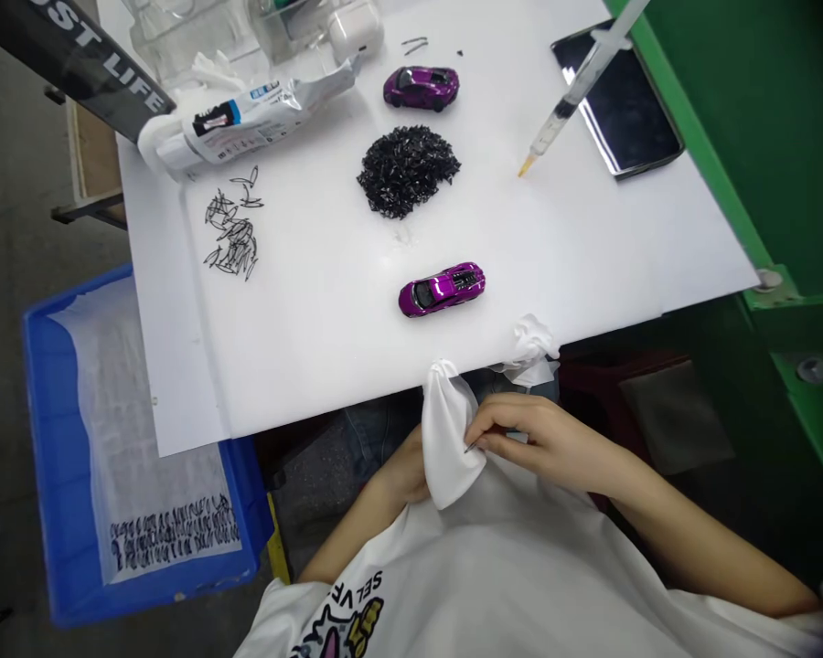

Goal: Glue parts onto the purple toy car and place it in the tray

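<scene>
Just below the table edge, a white cloth (449, 439) is draped over the fingers of my left hand (410, 468), which holds it up; those fingers are mostly hidden. From the right, my right hand (531, 434) meets the cloth, thumb and forefinger pinching a small, thin dark piece (471, 447) against it. On the table ahead lies a purple toy car (443, 290). Behind that is a heap of small glossy black pieces (408, 171). Thin black outline-shaped pieces (233, 233) lie loose to the left. Crumpled tissue (531, 350) sits at the table's front edge.
A second purple toy car (422, 88) stands farther back. At right, a syringe (576, 91) with an orange tip crosses a phone (631, 110). A white packet (247, 119) and clear containers (185, 37) occupy the back left. A blue bin (48, 457) stands lower left.
</scene>
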`<state>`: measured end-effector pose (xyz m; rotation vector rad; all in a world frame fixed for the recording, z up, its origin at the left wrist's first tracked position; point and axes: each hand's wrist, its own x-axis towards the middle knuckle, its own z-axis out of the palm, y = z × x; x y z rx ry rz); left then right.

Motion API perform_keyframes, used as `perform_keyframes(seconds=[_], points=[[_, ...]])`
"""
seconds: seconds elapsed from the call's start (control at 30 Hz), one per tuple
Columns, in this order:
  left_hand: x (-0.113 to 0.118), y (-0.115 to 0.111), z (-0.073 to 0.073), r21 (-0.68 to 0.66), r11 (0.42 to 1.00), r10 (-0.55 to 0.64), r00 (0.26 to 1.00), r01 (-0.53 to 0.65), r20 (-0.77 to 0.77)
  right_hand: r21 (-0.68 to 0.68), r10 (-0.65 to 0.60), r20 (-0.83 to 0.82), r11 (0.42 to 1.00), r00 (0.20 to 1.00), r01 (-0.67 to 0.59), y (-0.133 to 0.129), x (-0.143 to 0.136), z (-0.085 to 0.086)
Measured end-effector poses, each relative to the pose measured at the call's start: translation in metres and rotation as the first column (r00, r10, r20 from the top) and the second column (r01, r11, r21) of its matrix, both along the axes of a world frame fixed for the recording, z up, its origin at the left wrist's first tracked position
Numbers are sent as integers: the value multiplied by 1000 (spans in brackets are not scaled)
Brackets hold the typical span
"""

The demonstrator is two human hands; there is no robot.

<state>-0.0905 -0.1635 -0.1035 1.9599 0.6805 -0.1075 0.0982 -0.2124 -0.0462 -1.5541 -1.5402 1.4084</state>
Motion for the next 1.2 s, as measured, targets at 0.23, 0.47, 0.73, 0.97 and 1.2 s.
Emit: perform_keyframes(seconds=[0.23, 0.47, 0.73, 0.97, 1.2], points=[[6, 3, 8, -485, 805, 421, 905, -342, 60, 68, -104, 55, 993, 993, 100, -5, -6, -7], [17, 9, 14, -576, 635, 620, 785, -515, -17, 243, -113, 116, 967, 987, 82, -3, -4, -12], [20, 13, 17, -624, 591, 644, 765, -510, -15, 515, -109, 291, 855, 951, -59, 3, -1, -17], [23, 15, 13, -607, 610, 641, 768, -509, 0, 547, -111, 462, 816, 880, -185, 5, -7, -22], [29, 19, 25, -570, 664, 595, 804, -484, 9, 516, -140, 453, 847, 881, -131, 1, -6, -21]])
